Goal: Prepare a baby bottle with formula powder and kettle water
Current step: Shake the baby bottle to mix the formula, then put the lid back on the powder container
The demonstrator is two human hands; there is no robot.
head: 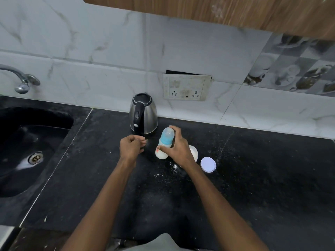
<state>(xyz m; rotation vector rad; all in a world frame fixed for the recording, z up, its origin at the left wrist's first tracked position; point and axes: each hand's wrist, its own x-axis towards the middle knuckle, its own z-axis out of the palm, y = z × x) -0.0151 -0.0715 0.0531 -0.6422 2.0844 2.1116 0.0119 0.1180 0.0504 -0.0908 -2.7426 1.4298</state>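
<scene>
A baby bottle [164, 142] with a clear cap, a blue collar and milky white liquid stands on the black counter, tilted slightly left. My right hand [178, 146] wraps around its right side and holds it. My left hand [131, 146] hovers just left of the bottle, fingers curled in with nothing visible inside. A steel kettle [144, 115] with a black handle and lid stands right behind both hands. Partly hidden behind my right hand sits a white formula container [194, 152].
A round white lid [208, 164] lies right of the container. Spilled white powder [168, 171] dots the black counter [262, 169]. A dark sink [30, 151] with a tap [21, 80] fills the left. A wall socket [186, 87] sits behind the kettle.
</scene>
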